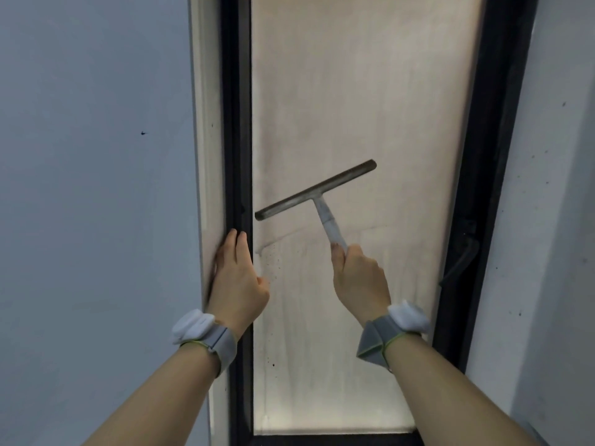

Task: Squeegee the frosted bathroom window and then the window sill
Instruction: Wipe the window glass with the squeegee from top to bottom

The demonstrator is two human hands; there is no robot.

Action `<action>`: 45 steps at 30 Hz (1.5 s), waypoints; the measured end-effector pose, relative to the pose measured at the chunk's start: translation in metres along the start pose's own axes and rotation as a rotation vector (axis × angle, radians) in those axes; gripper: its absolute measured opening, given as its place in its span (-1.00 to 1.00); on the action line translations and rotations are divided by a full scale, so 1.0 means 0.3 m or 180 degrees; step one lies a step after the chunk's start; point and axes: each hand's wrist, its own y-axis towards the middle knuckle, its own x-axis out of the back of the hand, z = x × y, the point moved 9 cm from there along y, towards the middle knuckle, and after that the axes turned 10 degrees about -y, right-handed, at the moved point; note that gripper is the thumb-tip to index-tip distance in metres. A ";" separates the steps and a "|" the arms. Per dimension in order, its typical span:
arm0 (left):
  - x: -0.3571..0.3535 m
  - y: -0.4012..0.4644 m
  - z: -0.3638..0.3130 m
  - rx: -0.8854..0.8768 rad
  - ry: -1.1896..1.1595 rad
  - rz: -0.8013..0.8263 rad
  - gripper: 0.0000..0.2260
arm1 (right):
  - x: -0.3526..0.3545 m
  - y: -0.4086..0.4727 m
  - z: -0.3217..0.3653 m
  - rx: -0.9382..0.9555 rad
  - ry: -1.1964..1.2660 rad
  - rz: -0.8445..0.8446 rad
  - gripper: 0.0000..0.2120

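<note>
A tall frosted window pane (360, 91) fills the middle of the view inside a black frame (238, 123). My right hand (359, 278) is closed around the pale handle of a squeegee (317, 191). Its grey blade lies tilted on the glass, left end lower, near the pane's middle. My left hand (240, 275) rests flat against the left side of the frame with the fingers together and holds nothing. A faint wipe line and small dark specks mark the glass below the blade. The window sill is not visible.
Grey-blue walls (96, 156) stand on both sides of the window. A dark window handle (463, 255) hangs on the right frame member. Both wrists carry grey bands with white pads.
</note>
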 end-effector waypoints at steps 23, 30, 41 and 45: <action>-0.076 -0.120 0.025 0.0037 0.0054 0.0172 -0.33 | -0.261 -0.247 -0.164 0.0065 -0.0608 0.0560 -0.62; -0.076 -0.125 0.058 0.0042 0.0304 0.0252 -0.34 | -0.245 -0.289 -0.177 0.0175 -0.0680 0.0624 -0.62; -0.085 -0.126 0.056 0.0113 0.0519 0.0361 -0.32 | 0.016 -0.035 -0.167 -0.0374 0.0230 0.0222 -0.55; -0.087 -0.123 0.055 0.0121 0.0565 0.0341 -0.32 | 0.025 0.024 -0.158 -0.0694 0.0794 0.0225 -0.53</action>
